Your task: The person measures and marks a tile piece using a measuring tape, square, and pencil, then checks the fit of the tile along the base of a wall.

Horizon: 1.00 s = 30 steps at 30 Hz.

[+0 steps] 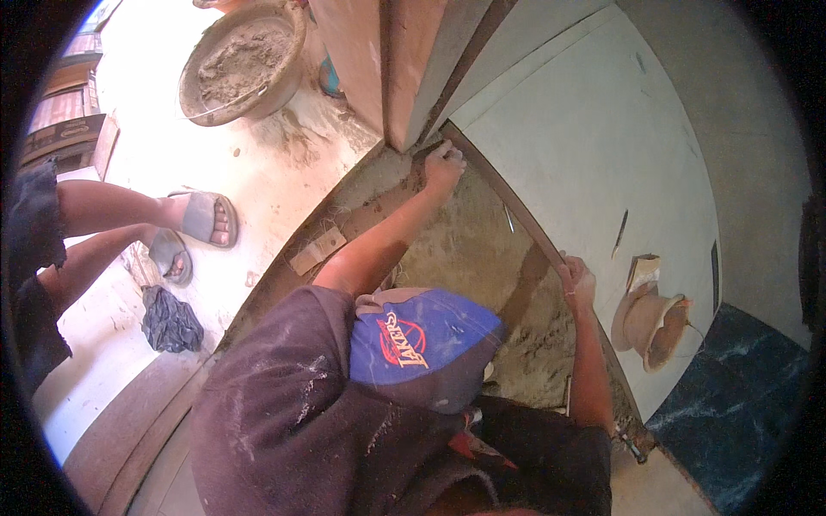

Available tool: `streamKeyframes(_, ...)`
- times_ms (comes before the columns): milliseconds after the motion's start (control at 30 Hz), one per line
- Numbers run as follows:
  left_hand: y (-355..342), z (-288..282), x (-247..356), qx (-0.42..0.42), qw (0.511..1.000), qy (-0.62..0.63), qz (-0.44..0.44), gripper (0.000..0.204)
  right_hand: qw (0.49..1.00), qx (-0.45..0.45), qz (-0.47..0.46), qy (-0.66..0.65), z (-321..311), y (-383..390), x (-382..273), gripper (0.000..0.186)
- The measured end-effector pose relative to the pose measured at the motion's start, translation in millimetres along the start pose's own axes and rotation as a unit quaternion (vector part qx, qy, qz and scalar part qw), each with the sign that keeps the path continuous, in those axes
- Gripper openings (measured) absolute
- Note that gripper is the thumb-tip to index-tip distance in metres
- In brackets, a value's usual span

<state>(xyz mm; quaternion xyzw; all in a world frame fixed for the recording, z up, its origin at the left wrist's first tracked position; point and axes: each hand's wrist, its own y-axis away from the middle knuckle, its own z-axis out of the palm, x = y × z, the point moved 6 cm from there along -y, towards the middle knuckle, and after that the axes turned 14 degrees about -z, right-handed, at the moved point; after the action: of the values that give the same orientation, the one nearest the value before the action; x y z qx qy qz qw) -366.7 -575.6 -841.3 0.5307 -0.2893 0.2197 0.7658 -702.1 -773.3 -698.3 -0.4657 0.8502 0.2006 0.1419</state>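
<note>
Neither of my own hands shows. In front of me a co-worker in a blue and dark cap (422, 348) and a dark, dusty shirt (284, 404) bends low over a bare, rough patch of floor (469, 245). The co-worker's left hand (445, 165) is at the far end of a long brown strip (508, 199), close to the foot of a door frame; its fingers look bent. Farther down, the co-worker's right hand (576, 279) grips the strip's edge. The strip lies between the rough patch and a large pale panel or slab (594, 129).
A basin of grey mortar (245, 64) stands far left. Another person's sandalled foot (211, 219) is near a black plastic bag (172, 320). A mortar-smeared container (658, 327) and a thin dark stick (620, 234) lie on the pale surface. Dark marbled tile (731, 408) borders it.
</note>
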Motion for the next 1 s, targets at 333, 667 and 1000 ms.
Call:
streamKeyframes(333,-21.2,13.7,-17.0,-0.006,0.987,-0.16,0.026,0.064,0.997,0.008,-0.055,0.053,-2.1,10.6,16.4,0.036)
streamKeyframes(667,21.0,23.4,15.5,0.014,0.978,-0.208,0.025,0.067,1.0,0.021,-0.016,0.016,4.5,20.4,38.9,0.034)
streamKeyframes(1000,-19.0,16.1,-9.7,0.017,0.99,-0.133,0.049,0.064,0.999,0.03,-0.028,-0.019,3.9,13.4,41.3,0.034)
